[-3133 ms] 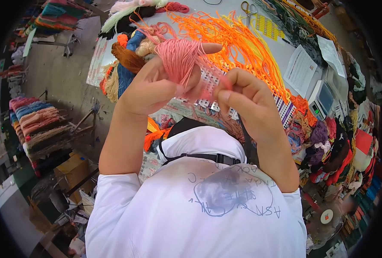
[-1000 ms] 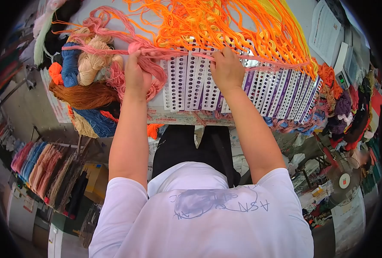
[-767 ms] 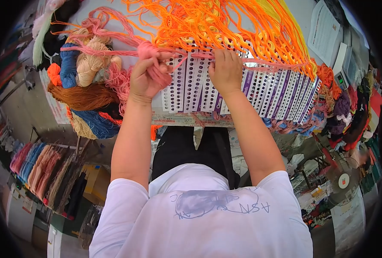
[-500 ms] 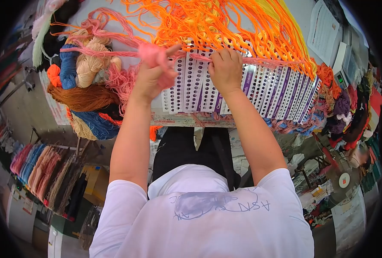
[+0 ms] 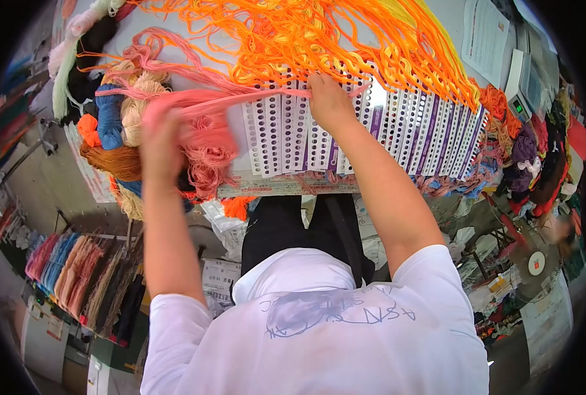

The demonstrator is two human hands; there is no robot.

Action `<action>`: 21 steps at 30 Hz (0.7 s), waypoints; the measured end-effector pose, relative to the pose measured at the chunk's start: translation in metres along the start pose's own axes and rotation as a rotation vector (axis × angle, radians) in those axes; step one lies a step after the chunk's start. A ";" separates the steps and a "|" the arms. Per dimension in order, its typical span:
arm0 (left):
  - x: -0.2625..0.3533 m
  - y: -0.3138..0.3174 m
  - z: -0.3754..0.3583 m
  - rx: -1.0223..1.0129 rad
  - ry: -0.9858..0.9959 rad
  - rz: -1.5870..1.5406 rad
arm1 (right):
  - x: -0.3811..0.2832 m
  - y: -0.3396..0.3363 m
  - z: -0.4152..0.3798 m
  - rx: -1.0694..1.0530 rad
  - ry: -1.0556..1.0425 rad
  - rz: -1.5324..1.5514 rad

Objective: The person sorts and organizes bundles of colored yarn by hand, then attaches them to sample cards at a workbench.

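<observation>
While between two hands, one pink yarn bundle.

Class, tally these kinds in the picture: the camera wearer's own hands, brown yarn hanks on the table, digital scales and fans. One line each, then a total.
Left hand and right hand: 2
Brown yarn hank: 1
Digital scale: 1
Fan: 1
Total: 5

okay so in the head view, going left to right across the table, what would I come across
Blue skein, left hand, right hand, printed sheet, device with a green display.
</observation>
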State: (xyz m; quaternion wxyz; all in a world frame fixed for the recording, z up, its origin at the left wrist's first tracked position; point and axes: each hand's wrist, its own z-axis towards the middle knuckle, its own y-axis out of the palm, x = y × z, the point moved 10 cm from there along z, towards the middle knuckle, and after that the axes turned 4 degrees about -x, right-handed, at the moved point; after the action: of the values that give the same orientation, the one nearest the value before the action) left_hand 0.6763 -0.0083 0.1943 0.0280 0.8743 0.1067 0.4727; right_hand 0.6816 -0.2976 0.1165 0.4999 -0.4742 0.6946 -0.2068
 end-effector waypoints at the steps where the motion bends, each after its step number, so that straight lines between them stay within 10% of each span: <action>1: 0.032 -0.021 -0.008 0.061 0.034 -0.004 | 0.002 -0.003 0.001 0.015 0.029 0.028; 13: 0.212 -0.033 -0.059 0.279 0.670 0.288 | -0.018 -0.015 -0.017 -0.042 -0.021 0.077; 21: 0.156 0.178 -0.178 -0.450 0.107 -0.168 | -0.183 -0.219 -0.160 0.189 -0.478 0.888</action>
State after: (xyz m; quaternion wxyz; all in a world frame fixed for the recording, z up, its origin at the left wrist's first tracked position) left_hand 0.6394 -0.1578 0.4472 0.2554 0.8079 0.0725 0.5261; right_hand 0.6472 -0.2710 0.4406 0.7252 -0.1200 0.6735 0.0779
